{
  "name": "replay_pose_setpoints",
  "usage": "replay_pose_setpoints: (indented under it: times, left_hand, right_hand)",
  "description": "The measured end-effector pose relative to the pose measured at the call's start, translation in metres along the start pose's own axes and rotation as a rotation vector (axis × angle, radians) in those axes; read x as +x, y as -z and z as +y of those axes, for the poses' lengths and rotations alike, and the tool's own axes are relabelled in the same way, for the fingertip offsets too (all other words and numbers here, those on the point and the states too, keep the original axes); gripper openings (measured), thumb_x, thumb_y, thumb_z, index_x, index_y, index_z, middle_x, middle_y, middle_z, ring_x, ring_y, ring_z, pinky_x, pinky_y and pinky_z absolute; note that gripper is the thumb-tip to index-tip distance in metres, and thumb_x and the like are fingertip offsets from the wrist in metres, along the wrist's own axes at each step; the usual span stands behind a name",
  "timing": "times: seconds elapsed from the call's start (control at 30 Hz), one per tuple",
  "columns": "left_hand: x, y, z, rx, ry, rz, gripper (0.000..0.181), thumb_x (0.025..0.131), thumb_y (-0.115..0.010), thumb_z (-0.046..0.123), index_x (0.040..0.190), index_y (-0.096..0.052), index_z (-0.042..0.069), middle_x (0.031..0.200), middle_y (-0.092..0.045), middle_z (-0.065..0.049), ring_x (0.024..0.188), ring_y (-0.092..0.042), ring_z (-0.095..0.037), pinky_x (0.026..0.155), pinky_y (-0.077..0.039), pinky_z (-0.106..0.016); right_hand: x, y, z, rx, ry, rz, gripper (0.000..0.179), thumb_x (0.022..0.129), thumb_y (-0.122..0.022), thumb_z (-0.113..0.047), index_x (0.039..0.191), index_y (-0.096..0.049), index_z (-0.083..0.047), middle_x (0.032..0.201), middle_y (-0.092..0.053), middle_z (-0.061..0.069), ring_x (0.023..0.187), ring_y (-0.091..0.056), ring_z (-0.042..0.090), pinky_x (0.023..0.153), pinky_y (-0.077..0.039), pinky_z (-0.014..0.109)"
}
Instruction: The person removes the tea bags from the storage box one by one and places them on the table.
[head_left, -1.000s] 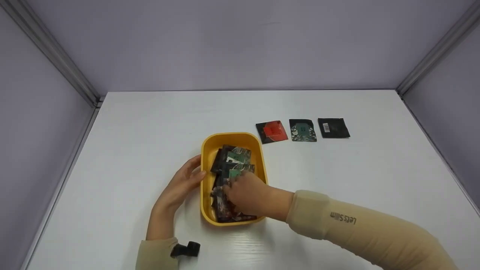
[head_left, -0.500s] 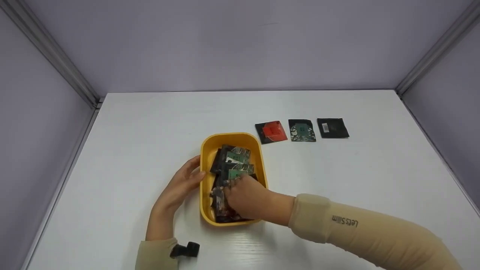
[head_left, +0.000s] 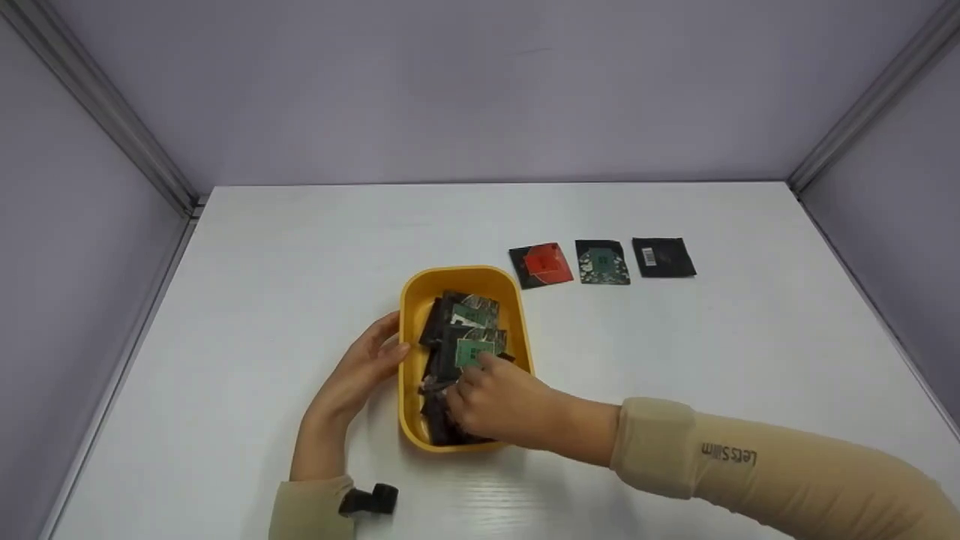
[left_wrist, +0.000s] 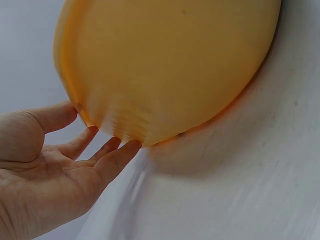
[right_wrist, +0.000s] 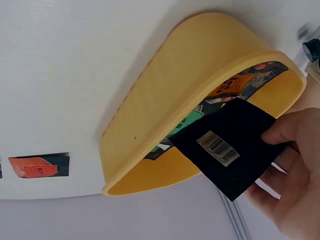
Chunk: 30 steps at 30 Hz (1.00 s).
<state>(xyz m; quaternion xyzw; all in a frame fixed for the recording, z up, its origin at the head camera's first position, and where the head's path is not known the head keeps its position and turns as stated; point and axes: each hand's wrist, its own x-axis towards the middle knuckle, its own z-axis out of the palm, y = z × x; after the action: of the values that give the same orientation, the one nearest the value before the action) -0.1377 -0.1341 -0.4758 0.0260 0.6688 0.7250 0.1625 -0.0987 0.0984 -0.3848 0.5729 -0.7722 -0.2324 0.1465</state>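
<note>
The right hand [head_left: 502,401] has drawn back a little toward the near right side of the yellow plastic bin [head_left: 450,279], and its sleeve [head_left: 656,448] has shifted right with it. This uncovers more of the green-labelled sachet [head_left: 474,352] lying on the pile inside. The right wrist view shows why this matters: thumb and fingers pinch a black sachet [right_wrist: 240,125] by one edge, its barcode label [right_wrist: 218,148] turned to that camera. It is held at the bin's opening, over an orange-labelled sachet [right_wrist: 227,86]; whether it touches the pile cannot be told. I judge that one packet is now separated, or nearly so, from the others.

The left hand [head_left: 360,367] stays where it was, fingers loosely extended and resting against the bin's outer left wall, apparently steadying it. Beyond the bin, the red sachet [head_left: 541,265], green-and-black sachet [head_left: 603,262] and barcode-side-up sachet [head_left: 664,257] lie unchanged in a row on the white counter [head_left: 262,262].
</note>
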Motion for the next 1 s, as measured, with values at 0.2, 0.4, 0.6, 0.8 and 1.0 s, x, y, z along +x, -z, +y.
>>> replay_pose_setpoints:
  times: [0.2,0.4,0.6,0.8,1.0]
  left_hand:
    - [0.0,0.001,0.0,0.009,0.014,0.015,0.064,0.097,-0.063,0.018,0.152,-0.033,0.009,0.158,-0.031,-0.01,0.144,-0.029,-0.028,0.111,-0.035,-0.048]
    - [0.001,-0.001,0.0,0.019,0.027,0.027,0.064,0.096,-0.065,0.02,0.152,-0.035,0.01,0.157,-0.032,-0.011,0.143,-0.032,-0.028,0.111,-0.034,-0.048]
    - [0.001,-0.001,0.0,0.021,0.019,0.026,0.062,0.097,-0.063,0.018,0.152,-0.036,0.009,0.157,-0.032,-0.012,0.141,-0.036,-0.029,0.111,-0.035,-0.049]
    - [0.0,-0.001,0.0,0.006,0.006,0.013,0.061,0.098,-0.062,0.017,0.152,-0.035,0.008,0.157,-0.032,-0.013,0.14,-0.037,-0.029,0.111,-0.034,-0.049]
    - [0.0,0.0,-0.001,0.006,-0.017,0.008,0.061,0.098,-0.061,0.014,0.152,-0.035,0.007,0.157,-0.032,-0.014,0.14,-0.037,-0.03,0.109,-0.037,-0.05]
  right_hand:
    - [-0.014,-0.005,0.003,-0.011,0.007,0.172,0.02,0.096,-0.064,-0.025,0.113,-0.072,-0.016,0.104,-0.074,-0.002,0.091,-0.066,0.013,0.076,-0.051,0.028]
    - [-0.03,-0.009,0.01,-0.052,-0.033,0.201,0.03,0.089,-0.075,-0.027,0.115,-0.07,-0.014,0.111,-0.073,0.001,0.094,-0.064,0.015,0.08,-0.05,0.029]
    - [-0.05,-0.012,0.03,-0.025,-0.146,0.223,0.036,0.084,-0.08,-0.017,0.117,-0.07,-0.01,0.114,-0.072,0.004,0.097,-0.065,0.019,0.078,-0.052,0.031]
    - [-0.073,-0.024,0.052,0.012,-0.253,0.27,0.035,0.082,-0.081,-0.008,0.116,-0.071,-0.007,0.111,-0.073,0.007,0.093,-0.068,0.023,0.074,-0.055,0.034]
    - [-0.102,-0.045,0.075,0.046,-0.334,0.31,0.03,0.085,-0.075,-0.001,0.113,-0.07,-0.005,0.106,-0.074,0.008,0.088,-0.069,0.027,0.071,-0.057,0.039]
